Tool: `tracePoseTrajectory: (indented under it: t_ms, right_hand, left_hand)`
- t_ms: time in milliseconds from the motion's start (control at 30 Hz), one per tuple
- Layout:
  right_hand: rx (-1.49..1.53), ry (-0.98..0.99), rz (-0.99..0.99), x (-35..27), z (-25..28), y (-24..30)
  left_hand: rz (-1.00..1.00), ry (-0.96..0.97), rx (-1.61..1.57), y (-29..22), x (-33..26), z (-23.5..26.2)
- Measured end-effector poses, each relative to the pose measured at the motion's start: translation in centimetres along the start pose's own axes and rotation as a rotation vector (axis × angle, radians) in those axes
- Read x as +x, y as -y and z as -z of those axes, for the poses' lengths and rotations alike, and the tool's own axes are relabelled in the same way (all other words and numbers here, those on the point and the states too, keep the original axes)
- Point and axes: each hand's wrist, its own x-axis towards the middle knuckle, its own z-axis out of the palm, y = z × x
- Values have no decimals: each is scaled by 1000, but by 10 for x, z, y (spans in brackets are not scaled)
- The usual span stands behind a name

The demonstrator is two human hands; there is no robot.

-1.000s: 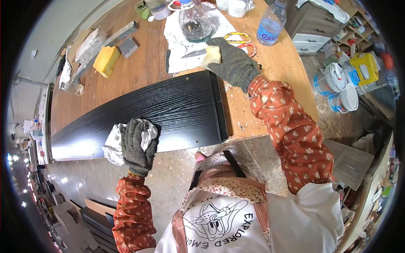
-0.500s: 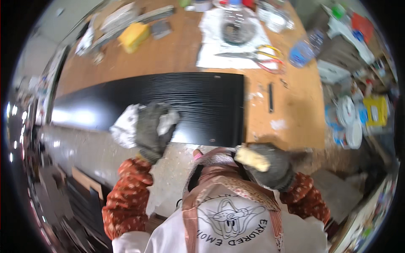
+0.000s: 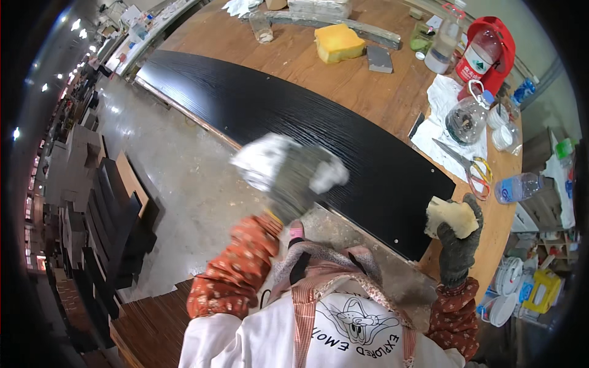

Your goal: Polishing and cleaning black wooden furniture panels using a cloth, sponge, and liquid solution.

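Over the long black wood-grain panel (image 3: 294,116), I see my gloved left hand (image 3: 294,184) gripping a crumpled white rag (image 3: 264,161) and my raised gloved right hand (image 3: 459,242) clutching a pale yellow sponge (image 3: 451,216).

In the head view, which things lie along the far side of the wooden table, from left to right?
Yellow sponge → small grey block → clear bottle → red holder.

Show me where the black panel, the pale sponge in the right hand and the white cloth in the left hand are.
black panel (image 3: 294,116), head view, bare middle of its top face.
pale sponge (image 3: 451,216), head view, its upper face.
white cloth (image 3: 261,161), head view, its left, blurred part.
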Motion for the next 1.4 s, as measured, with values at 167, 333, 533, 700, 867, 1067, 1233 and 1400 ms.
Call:
tracePoseTrajectory:
  t_ms: [167, 333, 533, 700, 867, 1067, 1233, 1400]
  right_hand:
    - [-135, -58, 37, 2, -5, -9]
    - [-194, -131, 49, 12, -43, 0]
    - [-15, -81, 2, 49, -132, -2]
    - [-53, 76, 27, 71, -200, 0]
    - [97, -65, -30, 83, -222, -26]
    - [269, -73, -46, 131, -284, -39]
    - [504, 55, -61, 193, -414, -50]
    - [523, 189, 68, 240, -504, -78]
  left_hand:
    - [-282, -743, 1130, 10, -26, 187]
    - [-221, -748, 1051, -11, -14, 189]
    - [-519, -413, 1113, -11, -38, 36]
    - [-619, -480, 1027, -12, -35, 139]
    - [-409, -621, 746, 15, -55, 358]
    - [-246, -997, 905, 21, -39, 412]
    - [-244, -773, 855, -9, -56, 289]
    - [-210, -649, 926, 6, -55, 281]
